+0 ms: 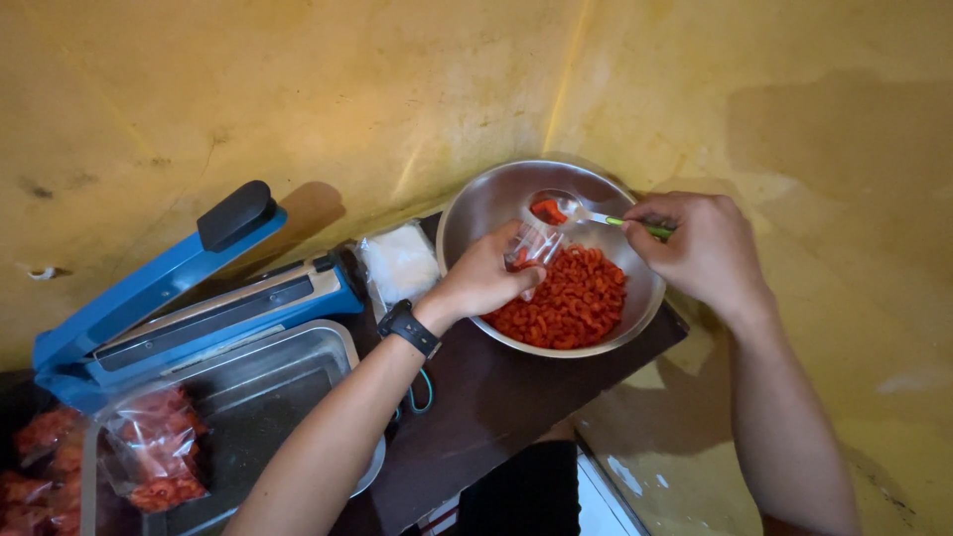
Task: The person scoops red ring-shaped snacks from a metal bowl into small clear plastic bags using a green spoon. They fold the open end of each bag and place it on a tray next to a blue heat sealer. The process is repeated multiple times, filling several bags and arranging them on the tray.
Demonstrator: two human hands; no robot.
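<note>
A: From the head camera, what's the left hand (488,276) doing?

B: It grips a small clear bag (529,245) over the steel bowl (475,211), mouth tipped toward one o'clock.

A: And the right hand (703,248)?

B: It's pinching a green-handled spoon (581,213), at three o'clock of the bag, with red snack pieces in its scoop just above the bag's opening.

A: The rest of the snacks (566,303)?

B: Heaped in the bowl's lower half. At nine o'clock of the bowl sits a blue heat sealer (179,288); filled bags (154,452) lie in a tray (328,342) at seven o'clock.
</note>
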